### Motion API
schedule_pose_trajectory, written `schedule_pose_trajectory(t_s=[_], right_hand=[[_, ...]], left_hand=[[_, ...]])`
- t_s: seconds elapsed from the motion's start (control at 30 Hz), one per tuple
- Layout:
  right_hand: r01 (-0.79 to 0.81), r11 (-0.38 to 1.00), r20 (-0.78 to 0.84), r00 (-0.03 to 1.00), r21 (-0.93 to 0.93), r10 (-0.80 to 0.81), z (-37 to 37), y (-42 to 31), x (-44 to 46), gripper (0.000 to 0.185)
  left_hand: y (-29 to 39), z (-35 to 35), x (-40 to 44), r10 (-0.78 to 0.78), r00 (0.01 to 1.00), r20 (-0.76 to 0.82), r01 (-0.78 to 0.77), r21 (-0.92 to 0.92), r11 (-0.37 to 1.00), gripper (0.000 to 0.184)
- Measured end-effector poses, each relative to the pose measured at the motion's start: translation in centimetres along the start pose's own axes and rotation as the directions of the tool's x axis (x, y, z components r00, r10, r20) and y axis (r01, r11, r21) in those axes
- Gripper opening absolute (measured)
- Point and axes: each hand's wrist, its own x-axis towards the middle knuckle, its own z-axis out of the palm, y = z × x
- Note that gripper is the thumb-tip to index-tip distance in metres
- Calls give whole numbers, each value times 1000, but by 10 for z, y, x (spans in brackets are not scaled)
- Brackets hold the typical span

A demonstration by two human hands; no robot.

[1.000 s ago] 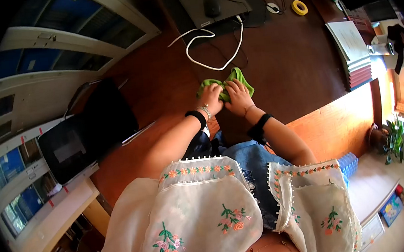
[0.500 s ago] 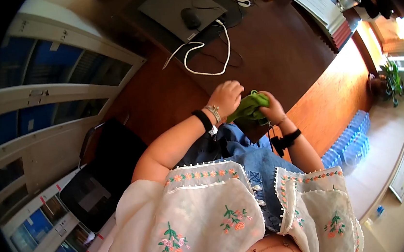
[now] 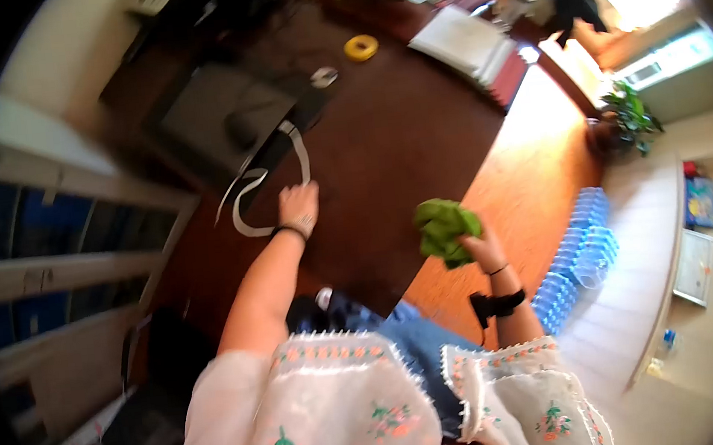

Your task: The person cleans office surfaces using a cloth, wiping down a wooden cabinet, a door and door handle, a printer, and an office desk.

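Observation:
My right hand (image 3: 486, 249) is closed around a bunched green cloth (image 3: 443, 230), held above the right edge of the dark desk (image 3: 367, 148). To the left, my left hand (image 3: 301, 205) reaches over the desk. Its fingers are curled at the loop of a white cable (image 3: 300, 151) and cover part of it; some blur hides exactly how they grip. The cable runs from beside a closed grey laptop (image 3: 208, 108), which has a dark mouse (image 3: 240, 131) on top.
Yellow tape (image 3: 361, 48) and a small white disc (image 3: 324, 77) lie farther back. A stack of papers (image 3: 468, 44) sits at the back right. Packs of water bottles (image 3: 577, 244) and a potted plant (image 3: 629, 115) stand beyond the desk. Glass-doored cabinets (image 3: 78, 275) line the left.
My left hand has moved away from the green cloth and forward to the white cable. My right hand keeps the cloth, now farther from the left hand. The view has shifted.

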Motion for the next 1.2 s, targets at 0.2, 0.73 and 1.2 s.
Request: schedule_pose_trajectory(t_s=[0.2,0.73,1.2], right_hand=[[53,998,81,995,45,-57,14,-7,-1,54],[-164,949,-18,984,270,175,161,-32,39,62],[-131,987,-119,983,96,142,198,-39,195,38]], left_hand=[[-14,9,3,108,975,196,-158,259,953,13],[-118,-36,31,349,888,298,-228,-372,900,10],[-172,-99,102,176,853,492,401,-832,384,27]])
